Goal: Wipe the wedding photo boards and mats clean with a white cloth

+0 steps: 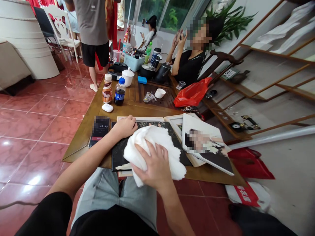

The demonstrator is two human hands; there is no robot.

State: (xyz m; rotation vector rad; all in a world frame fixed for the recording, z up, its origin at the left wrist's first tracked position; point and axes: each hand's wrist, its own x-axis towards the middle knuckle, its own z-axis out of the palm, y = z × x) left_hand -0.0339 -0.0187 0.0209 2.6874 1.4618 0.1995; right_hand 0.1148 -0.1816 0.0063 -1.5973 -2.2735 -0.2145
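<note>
A large dark framed photo (120, 150) lies flat on the wooden table in front of me, its near edge reaching past the tabletop. My left hand (126, 127) holds it at the upper left edge, fingers bent and together. A bunched white cloth (172, 157) covers the photo's middle. My right hand (154, 164) is closed on this cloth, pressing it against the surface, with the thumb to the left. To the right, a light-coloured photo panel (206, 141) showing a person leans over other frames (174, 119). Much of the dark picture is hidden under the cloth.
A phone (99, 129) and a white earbud case (107, 108) lie left on the table (81, 141). Beyond stand a coffee bottle (107, 88), a cola bottle (119, 91) and a white lidded cup (128, 77). A red bag (193, 93) sits right; a person (194, 59) sits behind.
</note>
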